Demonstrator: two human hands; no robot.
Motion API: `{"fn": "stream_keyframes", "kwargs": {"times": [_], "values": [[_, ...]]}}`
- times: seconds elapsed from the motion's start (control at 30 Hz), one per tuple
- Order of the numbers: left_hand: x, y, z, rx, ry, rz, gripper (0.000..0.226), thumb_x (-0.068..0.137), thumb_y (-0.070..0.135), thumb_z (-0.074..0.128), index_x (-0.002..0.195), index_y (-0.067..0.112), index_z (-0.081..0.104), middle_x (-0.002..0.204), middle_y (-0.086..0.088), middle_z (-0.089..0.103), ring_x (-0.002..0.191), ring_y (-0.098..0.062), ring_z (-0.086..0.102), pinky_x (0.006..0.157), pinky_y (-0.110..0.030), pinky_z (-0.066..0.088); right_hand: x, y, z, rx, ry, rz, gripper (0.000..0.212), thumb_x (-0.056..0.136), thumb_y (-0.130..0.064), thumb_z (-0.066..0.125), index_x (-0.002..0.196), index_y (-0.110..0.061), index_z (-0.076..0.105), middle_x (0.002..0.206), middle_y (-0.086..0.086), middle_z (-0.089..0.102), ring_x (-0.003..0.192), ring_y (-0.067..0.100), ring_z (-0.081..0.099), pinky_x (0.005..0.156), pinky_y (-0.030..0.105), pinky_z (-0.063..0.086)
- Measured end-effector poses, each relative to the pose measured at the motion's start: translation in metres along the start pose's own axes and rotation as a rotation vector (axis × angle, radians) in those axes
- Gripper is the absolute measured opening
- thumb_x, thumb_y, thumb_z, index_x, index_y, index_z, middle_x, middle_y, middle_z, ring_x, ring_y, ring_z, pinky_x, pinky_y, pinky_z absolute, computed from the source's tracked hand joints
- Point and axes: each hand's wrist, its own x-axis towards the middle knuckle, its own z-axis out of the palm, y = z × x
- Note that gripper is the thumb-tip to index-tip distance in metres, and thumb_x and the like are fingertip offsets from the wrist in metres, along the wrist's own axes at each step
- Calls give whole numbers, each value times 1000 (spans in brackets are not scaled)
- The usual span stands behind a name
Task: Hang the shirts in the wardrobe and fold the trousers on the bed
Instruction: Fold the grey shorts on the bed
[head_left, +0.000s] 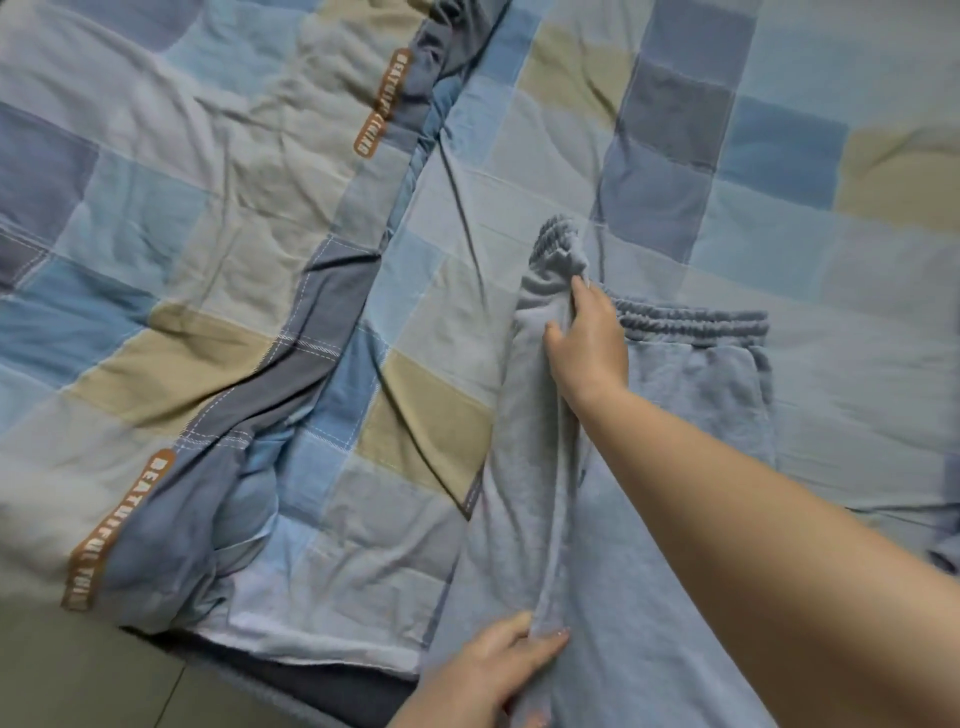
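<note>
Pinching a raised fold of cloth between thumb and fingers, the left hand (498, 660) sits nearest, at the bottom edge of the view, its grip pressed onto a ridge of the pale blue-grey trousers (639, 519). That ridge runs as a long crease up the garment, from this hand toward the waist. The trousers lie spread on the bed (810, 260), legs trailing toward the near edge and out of view at the bottom, waistband pointing away.

Farther up, the right forearm reaches in from the lower right and crosses over the trouser fabric. The right hand (587, 343) is at the waist end, its fingers curled into the cloth just below the elastic waistband (691, 322), so its grip holds a bunched fold of the trousers. Left of this hand the waistband is lifted and turned over on itself; right of it the gathered band lies flat on the bed.

Beyond and to the left, a checked quilt (171, 218) in blue, grey and tan squares lies rumpled, with an orange lettered label (382, 104) along its dark border. At the near left corner a strip of floor (78, 675) shows beside the bed.
</note>
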Motion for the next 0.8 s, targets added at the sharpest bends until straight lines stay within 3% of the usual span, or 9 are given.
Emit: {"fn": "stream_keyframes", "kwargs": {"times": [0.07,0.13,0.2,0.3,0.47,0.57,0.63,0.7,0.8], "values": [[9,19,40,-32,-30,-36,8,79,49,68,83,44,73,106,21,70,99,13,60,78,1,39,-9,26,-29,-6,-9,-6,60,93,-9,46,149,-14,24,157,3,22,142,17,23,109,26,22],[20,42,76,-99,-5,-16,17,81,54,63,97,52,67,114,33,62,104,20,53,77,5,35,-17,59,-60,-34,-13,-1,62,93,-6,43,150,-14,22,158,2,18,143,17,20,111,26,21],[33,59,108,-59,-70,96,41,86,53,54,120,72,40,130,51,33,118,30,31,89,7,26,-21,92,-89,-53,-8,22,61,94,-5,41,151,-13,20,159,2,15,145,17,16,113,24,16],[35,76,146,97,-198,198,55,80,53,43,127,71,21,134,57,5,125,31,12,99,5,14,-27,137,-121,-101,-24,86,62,94,-5,38,152,-13,16,160,2,11,146,16,12,114,24,14],[55,84,200,90,-219,189,63,88,32,52,146,36,28,143,37,12,131,23,17,105,0,15,-29,194,-144,-111,-115,169,70,93,-5,42,153,-15,6,161,1,5,146,16,11,112,23,15],[57,73,222,63,-239,91,64,91,22,55,146,38,27,145,36,6,116,30,30,95,1,28,-47,222,-146,-13,-170,293,85,91,-17,57,152,-21,-1,158,5,17,140,26,29,107,35,34],[56,60,226,27,-211,21,61,91,16,56,142,39,33,148,28,16,107,18,48,82,-3,40,-72,241,-140,73,-194,370,91,88,-23,64,152,-22,0,152,9,30,133,30,40,104,42,40],[49,47,223,1,-150,-26,51,91,10,57,131,40,44,141,17,36,103,11,54,75,-6,42,-109,259,-133,185,-205,453,86,86,-23,67,151,-19,10,144,9,43,125,28,48,101,43,44],[34,25,202,3,100,-67,42,90,4,60,107,41,55,114,4,58,94,6,58,73,-6,44,-171,282,-117,248,-239,528,59,84,-23,69,135,-15,42,125,5,59,103,21,59,91,38,49]]}}
